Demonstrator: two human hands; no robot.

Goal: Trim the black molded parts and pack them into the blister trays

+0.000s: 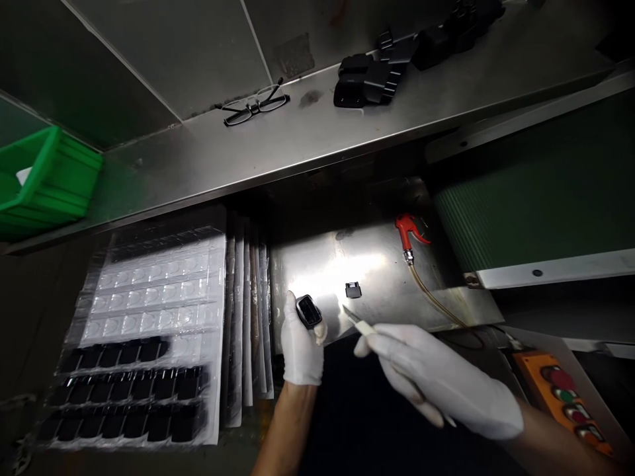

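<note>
My left hand (pixel 301 347), in a white glove, is closed around a small black plastic housing (pixel 309 311) whose hollow side faces up. A scalpel-like knife (pixel 358 322) with a pale handle is gripped in my gloved right hand (pixel 414 357), its thin blade pointing up and left toward the housing without touching it. Just beyond the blade, a small black plastic part (pixel 353 290) lies on the metal table (pixel 317 258). Most of the knife's handle is hidden by my right fingers.
Stacked clear trays (pixel 149 291) stand left, the top one partly filled with black parts (pixel 124 387). A red air blow gun (pixel 407 231) and hose lie right, near a green conveyor belt (pixel 540 178) and orange button box (pixel 563 396). The shelf holds glasses (pixel 255 104), black parts (pixel 364 80) and a green bin (pixel 49 178).
</note>
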